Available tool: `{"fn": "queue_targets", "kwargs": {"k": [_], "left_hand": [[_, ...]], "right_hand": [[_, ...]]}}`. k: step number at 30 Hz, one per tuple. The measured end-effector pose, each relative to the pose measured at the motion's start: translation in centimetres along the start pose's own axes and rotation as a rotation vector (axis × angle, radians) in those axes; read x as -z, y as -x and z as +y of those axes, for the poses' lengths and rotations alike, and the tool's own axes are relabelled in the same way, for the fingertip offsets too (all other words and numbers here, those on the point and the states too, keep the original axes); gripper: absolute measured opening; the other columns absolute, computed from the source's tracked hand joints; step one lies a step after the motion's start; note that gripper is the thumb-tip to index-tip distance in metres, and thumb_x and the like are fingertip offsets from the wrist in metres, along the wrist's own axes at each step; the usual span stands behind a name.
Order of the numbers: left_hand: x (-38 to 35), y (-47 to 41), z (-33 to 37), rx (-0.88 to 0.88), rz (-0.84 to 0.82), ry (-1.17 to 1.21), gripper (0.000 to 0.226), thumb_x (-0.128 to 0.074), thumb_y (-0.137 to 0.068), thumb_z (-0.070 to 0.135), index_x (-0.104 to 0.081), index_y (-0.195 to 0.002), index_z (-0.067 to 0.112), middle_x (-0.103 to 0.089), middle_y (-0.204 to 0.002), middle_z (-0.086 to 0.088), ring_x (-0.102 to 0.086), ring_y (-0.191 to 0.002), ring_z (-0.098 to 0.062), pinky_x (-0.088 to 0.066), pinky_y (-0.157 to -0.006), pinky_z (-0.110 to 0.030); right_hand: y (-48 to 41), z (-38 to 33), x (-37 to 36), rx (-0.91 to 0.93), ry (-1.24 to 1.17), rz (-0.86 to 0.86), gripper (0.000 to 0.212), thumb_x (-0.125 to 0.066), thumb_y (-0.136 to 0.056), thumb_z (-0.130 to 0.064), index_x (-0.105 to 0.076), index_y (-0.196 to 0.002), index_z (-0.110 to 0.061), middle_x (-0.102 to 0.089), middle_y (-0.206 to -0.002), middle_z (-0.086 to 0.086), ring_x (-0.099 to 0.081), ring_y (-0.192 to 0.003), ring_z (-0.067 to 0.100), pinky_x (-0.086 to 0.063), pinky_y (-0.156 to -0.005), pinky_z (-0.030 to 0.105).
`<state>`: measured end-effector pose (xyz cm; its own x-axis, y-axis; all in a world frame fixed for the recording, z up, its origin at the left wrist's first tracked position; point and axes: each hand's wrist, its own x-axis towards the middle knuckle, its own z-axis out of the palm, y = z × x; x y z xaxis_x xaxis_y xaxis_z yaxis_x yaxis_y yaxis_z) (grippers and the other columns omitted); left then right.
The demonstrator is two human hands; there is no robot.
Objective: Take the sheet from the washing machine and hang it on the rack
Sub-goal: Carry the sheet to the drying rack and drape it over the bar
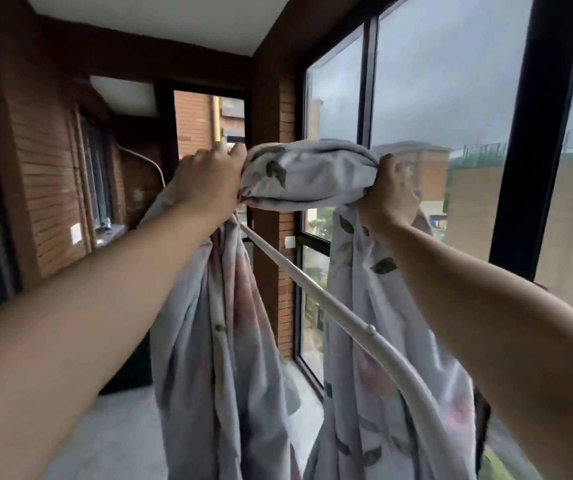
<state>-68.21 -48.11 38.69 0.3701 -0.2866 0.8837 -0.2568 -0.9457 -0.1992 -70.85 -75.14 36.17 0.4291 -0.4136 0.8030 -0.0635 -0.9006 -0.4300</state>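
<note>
Sheet (pixel 307 174) soft, limp, probably damp-heavy. My left hand (pixel 208 183), right hand (pixel 391 199): fingers clenched on bunched ends above rack rail (pixel 312 284). I'd hold hem edges, spread wide.

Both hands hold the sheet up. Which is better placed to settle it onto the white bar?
Probably the left hand: it grips the sheet just above the white bar. The right hand grips its end off toward the window side.
</note>
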Motion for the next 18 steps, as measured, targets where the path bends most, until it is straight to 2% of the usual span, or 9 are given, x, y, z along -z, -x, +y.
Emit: {"fn": "queue_targets", "kwargs": {"k": [4, 8, 12, 14, 16, 18], "left_hand": [[-4.0, -1.2, 0.3, 0.099, -0.023, -0.026, 0.023, -0.045, -0.094, 0.004, -0.050, -0.116, 0.009, -0.059, -0.105, -0.019, -0.063, -0.091, -0.041, -0.046, -0.069, -0.045], [-8.5, -0.2, 2.2, 0.248, -0.213, 0.019, 0.025, -0.050, -0.094, 0.008, -0.047, -0.118, 0.012, -0.058, -0.111, -0.016, -0.063, -0.097, -0.039, -0.043, -0.069, -0.043], [-12.1, 3.0, 3.7, 0.383, -0.417, 0.096, 0.035, -0.048, -0.092, 0.007, -0.044, -0.126, 0.015, -0.056, -0.118, -0.015, -0.061, -0.108, -0.039, -0.048, -0.081, -0.043], [-14.0, 5.2, 3.4, 0.511, -0.482, 0.216, 0.036, -0.053, -0.092, 0.018, -0.044, -0.126, 0.016, -0.055, -0.120, -0.015, -0.060, -0.109, -0.039, -0.048, -0.084, -0.042], [-15.6, 7.2, 3.2, 0.627, -0.542, 0.375, 0.043, -0.060, -0.086, 0.039, -0.044, -0.121, 0.019, -0.060, -0.120, -0.014, -0.061, -0.107, -0.038, -0.051, -0.086, -0.040], [-16.7, 8.6, 3.7, 0.672, -0.590, 0.497, 0.044, -0.057, -0.086, 0.046, -0.045, -0.118, 0.017, -0.062, -0.121, -0.013, -0.061, -0.109, -0.037, -0.049, -0.084, -0.036]], "right_hand": [[-1.4, -0.2, -4.0, -0.075, -0.063, -0.063, 0.036, -0.057, -0.082, -0.020, -0.040, -0.113, -0.015, -0.055, -0.116, 0.016, -0.055, -0.108, 0.040, -0.042, -0.090, 0.053], [-0.6, 1.5, -8.2, -0.219, -0.086, -0.185, 0.038, -0.057, -0.084, -0.022, -0.041, -0.118, -0.014, -0.055, -0.121, 0.017, -0.055, -0.112, 0.040, -0.042, -0.097, 0.058], [2.6, 3.3, -12.6, -0.347, -0.009, -0.381, 0.041, -0.049, -0.090, -0.023, -0.036, -0.128, -0.013, -0.052, -0.130, 0.016, -0.055, -0.116, 0.038, -0.042, -0.098, 0.054], [5.4, 3.4, -14.2, -0.347, -0.011, -0.491, 0.041, -0.052, -0.088, -0.024, -0.036, -0.125, -0.012, -0.053, -0.129, 0.015, -0.057, -0.114, 0.038, -0.045, -0.095, 0.051], [8.0, 3.3, -15.1, -0.308, -0.053, -0.580, 0.040, -0.058, -0.083, -0.027, -0.037, -0.115, -0.014, -0.056, -0.121, 0.012, -0.060, -0.107, 0.036, -0.050, -0.089, 0.048], [10.9, 2.8, -16.6, -0.294, -0.144, -0.723, 0.047, -0.061, -0.082, -0.032, -0.036, -0.117, -0.013, -0.055, -0.114, 0.010, -0.061, -0.104, 0.035, -0.050, -0.080, 0.043]]}}
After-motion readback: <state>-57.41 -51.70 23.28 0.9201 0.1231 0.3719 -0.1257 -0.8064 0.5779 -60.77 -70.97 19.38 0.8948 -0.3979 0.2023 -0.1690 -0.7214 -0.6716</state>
